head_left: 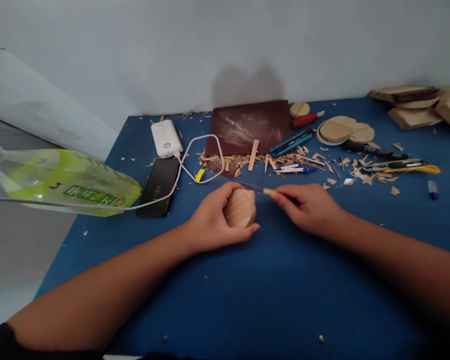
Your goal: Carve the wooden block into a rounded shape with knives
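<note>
My left hand (213, 220) is wrapped round a pale wooden block (242, 207) with angular cut faces, thumb and fingers on its sides. My right hand (309, 205) closes on the light wooden handle of a thin-bladed carving knife (268, 191). Its blade is blurred and points left, past the block's far edge; whether it touches the wood I cannot tell. Wood shavings (234, 162) lie scattered beyond both hands. A flat wooden strip (253, 155) rests among them, partly over a dark brown sheet (251, 125).
Behind my right hand are a blue cutter (291, 143), a red-handled knife (305, 120), pens (296, 169), a black marker (375, 149), a yellow cutter (412, 167) and wooden discs (337, 128). Left stand a phone (157, 187), a cabled white power bank (166, 138) and a green bag (71, 182).
</note>
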`<action>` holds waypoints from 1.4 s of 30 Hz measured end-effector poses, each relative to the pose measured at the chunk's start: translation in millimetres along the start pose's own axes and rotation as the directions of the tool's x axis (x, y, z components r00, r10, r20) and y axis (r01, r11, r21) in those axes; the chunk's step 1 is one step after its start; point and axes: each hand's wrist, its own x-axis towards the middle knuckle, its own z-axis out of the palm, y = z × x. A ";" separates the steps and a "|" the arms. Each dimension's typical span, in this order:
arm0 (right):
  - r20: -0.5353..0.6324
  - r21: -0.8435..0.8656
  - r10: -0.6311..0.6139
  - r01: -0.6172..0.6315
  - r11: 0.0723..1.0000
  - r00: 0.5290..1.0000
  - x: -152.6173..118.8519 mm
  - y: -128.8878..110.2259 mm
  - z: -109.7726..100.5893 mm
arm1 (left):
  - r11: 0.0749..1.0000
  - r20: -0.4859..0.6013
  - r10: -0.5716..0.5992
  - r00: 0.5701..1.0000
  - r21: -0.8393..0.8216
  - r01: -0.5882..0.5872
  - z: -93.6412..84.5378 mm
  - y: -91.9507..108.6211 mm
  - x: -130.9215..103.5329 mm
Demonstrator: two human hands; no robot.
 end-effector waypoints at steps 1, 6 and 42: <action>-0.042 -0.015 0.027 -0.028 1.000 0.999 0.9 1.7 0.0 | 1.000 0.010 -0.010 1.000 -0.015 0.010 -0.5 0.7 -0.3; -0.052 0.038 -0.047 0.049 0.998 0.998 0.1 2.5 -1.0 | 0.998 -0.006 -0.016 1.000 -0.053 0.015 -0.9 0.3 0.0; 0.090 0.037 -0.170 0.167 0.985 0.981 -5.2 -2.5 -1.0 | 1.000 -0.007 0.011 1.000 -0.025 -0.011 0.4 4.9 1.4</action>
